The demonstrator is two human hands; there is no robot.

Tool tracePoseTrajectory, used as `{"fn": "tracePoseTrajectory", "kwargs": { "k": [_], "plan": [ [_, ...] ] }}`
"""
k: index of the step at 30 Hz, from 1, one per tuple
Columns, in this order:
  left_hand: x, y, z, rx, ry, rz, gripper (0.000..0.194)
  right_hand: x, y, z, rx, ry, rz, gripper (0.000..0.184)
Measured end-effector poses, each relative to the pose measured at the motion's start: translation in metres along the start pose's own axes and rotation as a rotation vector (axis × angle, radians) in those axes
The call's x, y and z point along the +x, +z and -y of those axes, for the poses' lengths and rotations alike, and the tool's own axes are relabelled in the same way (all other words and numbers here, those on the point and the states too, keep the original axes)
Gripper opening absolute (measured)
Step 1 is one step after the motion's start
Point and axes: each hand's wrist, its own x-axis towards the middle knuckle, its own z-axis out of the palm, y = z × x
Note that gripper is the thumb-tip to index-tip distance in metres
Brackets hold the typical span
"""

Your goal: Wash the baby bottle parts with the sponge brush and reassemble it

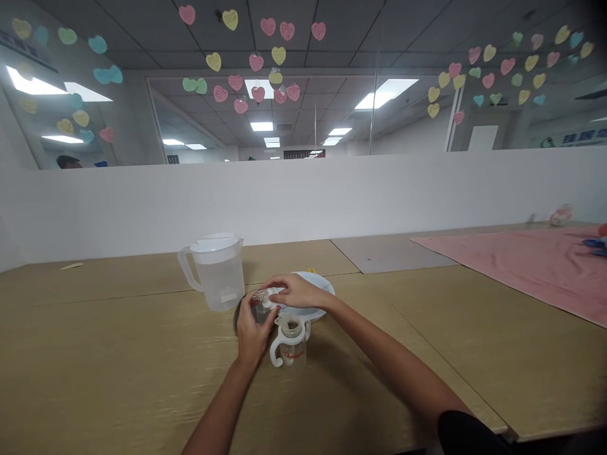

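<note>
We note, nearest us and just below the grip, an open two-handled baby bottle (290, 342). The left hand (251, 333) closes around a small clear bottle (258, 311), and the right hand (294, 291) cups narrowly over its white top (265, 298), apparently bracing it. Behind the grip lies a white plate (323, 283), to its left a plastic pitcher (219, 273), and far right a pink towel (521, 265).
</note>
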Motion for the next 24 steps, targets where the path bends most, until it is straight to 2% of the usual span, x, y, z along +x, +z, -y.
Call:
{"fn": "tracePoseTrajectory", "kwargs": {
  "k": [4,12,21,24],
  "plan": [
    [0.001,0.0,0.0,-0.013,-0.019,0.003,0.062,0.003,0.001,-0.011,-0.061,0.012,-0.01,0.031],
    [0.001,-0.001,0.0,-0.083,-0.113,0.005,0.043,0.006,0.001,-0.019,-0.06,0.017,-0.055,0.036],
    [0.001,0.0,0.005,-0.067,-0.04,-0.01,0.039,0.007,0.002,-0.019,-0.058,0.008,-0.073,0.032],
    [0.002,-0.001,0.003,-0.051,0.024,-0.032,0.036,0.007,0.002,-0.019,-0.049,-0.007,-0.07,0.032]
  ]
}}
